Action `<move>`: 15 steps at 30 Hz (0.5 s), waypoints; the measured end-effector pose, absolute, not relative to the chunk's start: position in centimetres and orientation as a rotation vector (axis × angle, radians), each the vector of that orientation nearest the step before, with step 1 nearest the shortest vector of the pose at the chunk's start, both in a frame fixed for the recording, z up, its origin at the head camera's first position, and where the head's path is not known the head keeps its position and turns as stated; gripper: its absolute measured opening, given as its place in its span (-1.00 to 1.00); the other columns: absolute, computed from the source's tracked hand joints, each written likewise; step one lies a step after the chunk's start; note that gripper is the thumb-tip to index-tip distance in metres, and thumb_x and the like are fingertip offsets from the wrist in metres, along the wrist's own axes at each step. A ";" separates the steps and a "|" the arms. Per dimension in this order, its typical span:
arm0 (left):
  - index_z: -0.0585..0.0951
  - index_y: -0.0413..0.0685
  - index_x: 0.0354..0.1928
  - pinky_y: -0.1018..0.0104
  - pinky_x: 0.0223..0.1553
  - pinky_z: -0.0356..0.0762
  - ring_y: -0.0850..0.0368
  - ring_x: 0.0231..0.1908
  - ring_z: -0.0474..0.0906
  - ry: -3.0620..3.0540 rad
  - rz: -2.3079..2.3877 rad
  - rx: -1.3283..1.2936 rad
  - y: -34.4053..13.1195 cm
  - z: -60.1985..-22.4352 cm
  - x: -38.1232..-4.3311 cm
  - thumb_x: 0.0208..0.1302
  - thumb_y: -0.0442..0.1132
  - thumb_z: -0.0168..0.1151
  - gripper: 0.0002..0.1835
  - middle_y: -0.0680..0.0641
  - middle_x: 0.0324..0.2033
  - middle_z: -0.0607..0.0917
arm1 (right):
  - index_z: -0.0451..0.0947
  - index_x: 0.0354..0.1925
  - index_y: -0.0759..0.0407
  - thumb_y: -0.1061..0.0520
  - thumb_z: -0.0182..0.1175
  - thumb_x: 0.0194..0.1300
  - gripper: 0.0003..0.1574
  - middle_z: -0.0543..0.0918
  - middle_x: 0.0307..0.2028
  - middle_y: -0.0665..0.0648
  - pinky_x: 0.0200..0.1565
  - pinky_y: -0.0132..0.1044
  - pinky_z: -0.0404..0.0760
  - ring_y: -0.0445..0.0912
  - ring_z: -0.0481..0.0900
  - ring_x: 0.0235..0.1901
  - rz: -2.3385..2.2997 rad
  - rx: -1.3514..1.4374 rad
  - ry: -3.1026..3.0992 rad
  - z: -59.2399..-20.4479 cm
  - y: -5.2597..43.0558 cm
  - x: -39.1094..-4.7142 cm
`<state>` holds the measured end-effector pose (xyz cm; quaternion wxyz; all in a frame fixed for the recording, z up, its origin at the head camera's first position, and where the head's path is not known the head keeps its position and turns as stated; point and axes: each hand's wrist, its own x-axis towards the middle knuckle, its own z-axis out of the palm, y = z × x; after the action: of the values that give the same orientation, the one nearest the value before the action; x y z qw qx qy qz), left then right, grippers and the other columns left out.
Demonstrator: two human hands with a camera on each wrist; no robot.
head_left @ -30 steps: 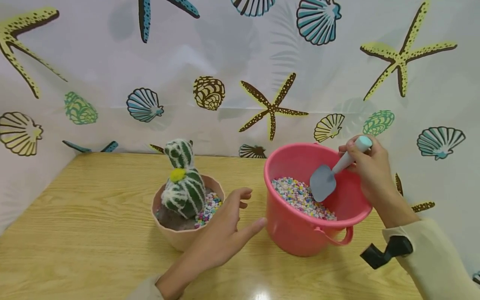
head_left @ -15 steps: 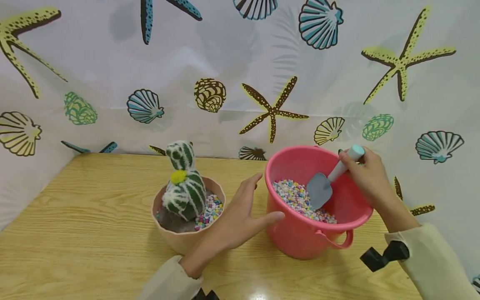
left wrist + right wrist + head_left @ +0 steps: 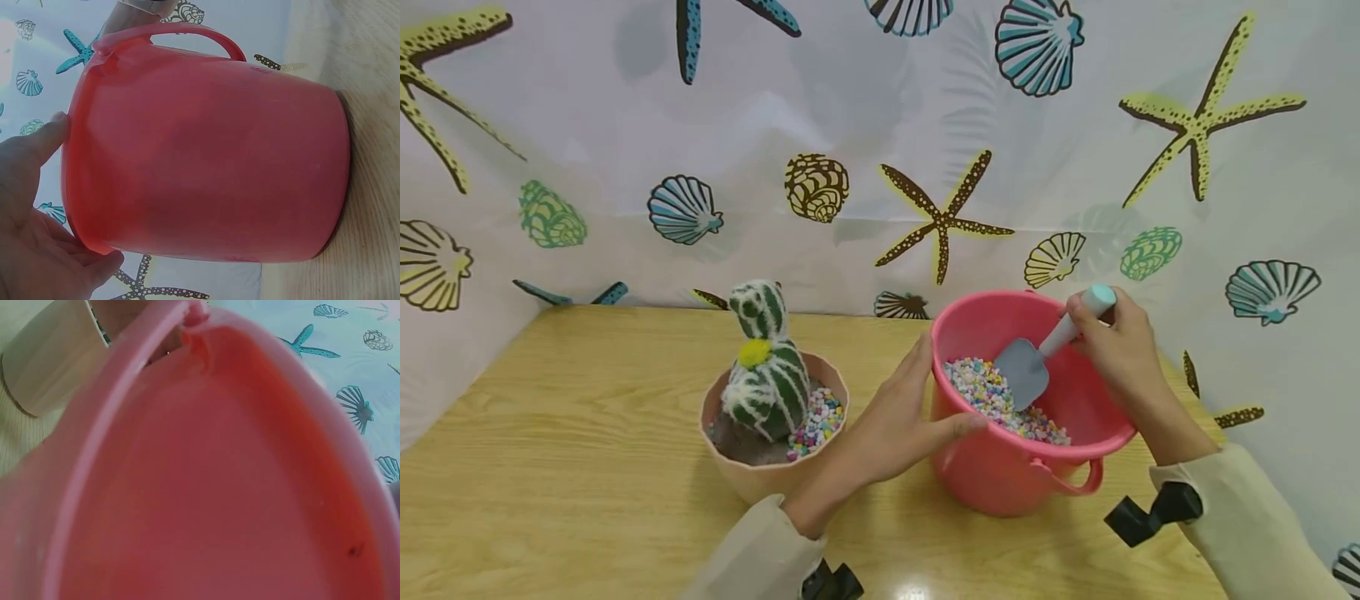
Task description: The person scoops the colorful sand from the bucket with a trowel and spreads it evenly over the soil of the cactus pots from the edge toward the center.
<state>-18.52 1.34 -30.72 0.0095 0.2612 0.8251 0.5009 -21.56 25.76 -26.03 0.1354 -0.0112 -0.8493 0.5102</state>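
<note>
A pink bucket (image 3: 981, 479) stands on the wooden table, with a heap of small multicoloured pebbles (image 3: 981, 387) inside. My right hand (image 3: 1116, 354) grips the pale handle of a small trowel; its grey blade (image 3: 1022, 373) dips into the pebbles. My left hand (image 3: 887, 429) lies against the bucket's near-left side, thumb at the rim and fingers extended. In the left wrist view the thumb and fingertips of that hand (image 3: 37, 244) touch the rim area of the bucket (image 3: 212, 156). The bucket wall (image 3: 206, 475) fills most of the right wrist view and hides the trowel.
Left of the bucket stands a pale peach pot (image 3: 752, 479) holding a fuzzy green-and-white cactus (image 3: 771, 392) with a yellow flower. Grey filling and some coloured pebbles (image 3: 820, 417) lie around it. A shell-and-starfish patterned cloth (image 3: 850, 83) hangs behind the table (image 3: 587, 417).
My left hand has moved right, from beside the pot to the bucket's rim. The trowel has shifted left and lower into the pebbles in my right hand.
</note>
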 end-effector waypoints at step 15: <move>-0.22 -0.04 0.51 -0.02 0.38 0.11 0.02 0.48 -0.12 2.614 1.528 0.745 1.6 -30.3 -18.2 0.07 0.12 0.39 0.19 -0.04 0.51 -0.09 | 0.32 -0.11 0.15 0.01 -0.05 0.46 -0.78 0.63 -0.36 -0.19 -0.22 -0.52 0.63 -0.33 0.64 -0.32 1.892 -0.054 -2.122 -25.3 24.0 -20.7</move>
<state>-18.25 1.63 -30.33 0.0118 0.2391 0.8383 0.4899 -20.68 24.02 -25.28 0.1484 -0.0188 -0.7380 0.6580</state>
